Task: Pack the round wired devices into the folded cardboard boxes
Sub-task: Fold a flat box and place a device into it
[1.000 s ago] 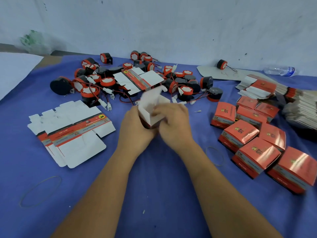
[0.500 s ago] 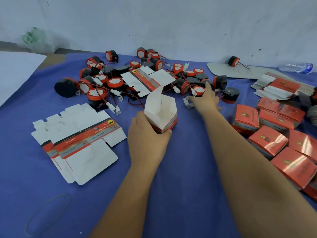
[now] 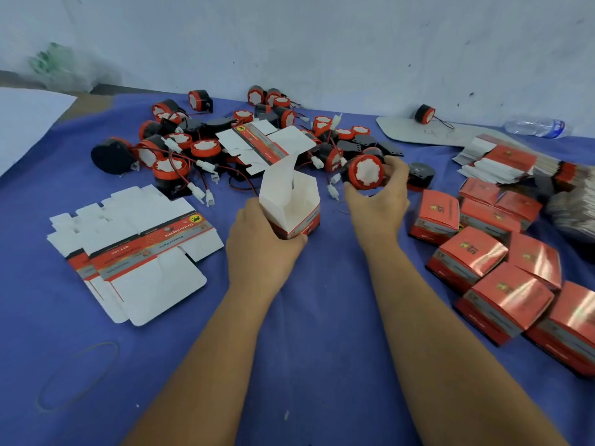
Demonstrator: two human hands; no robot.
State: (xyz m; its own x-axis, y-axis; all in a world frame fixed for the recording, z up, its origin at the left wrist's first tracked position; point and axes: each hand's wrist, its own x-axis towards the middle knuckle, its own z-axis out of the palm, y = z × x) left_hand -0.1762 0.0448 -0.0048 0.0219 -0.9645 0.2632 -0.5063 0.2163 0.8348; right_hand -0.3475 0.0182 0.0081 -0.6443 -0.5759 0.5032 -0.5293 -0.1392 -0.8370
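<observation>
My left hand [image 3: 260, 243] grips the lower part of a folded cardboard box [image 3: 291, 201], white inside and red outside, standing upright with its top flaps open. Just right of the box, my right hand [image 3: 380, 201] holds a round wired device [image 3: 367, 172], red-rimmed with a white face, lifted off the cloth; its wire with a white plug [image 3: 333, 190] dangles toward the box. A pile of several more round devices [image 3: 199, 149] with red and black wires lies behind the box.
Flat unfolded box blanks [image 3: 135, 252] lie at the left, and one more [image 3: 264, 146] rests on the pile. Several closed red boxes [image 3: 489, 262] crowd the right. A stack of flat cartons [image 3: 502, 162], a water bottle [image 3: 534, 127] and a rubber band [image 3: 77, 375] are also on the blue cloth.
My right hand left the box, reached into the pile, and has now lifted one round device back toward the box. My left hand kept hold of the open box.
</observation>
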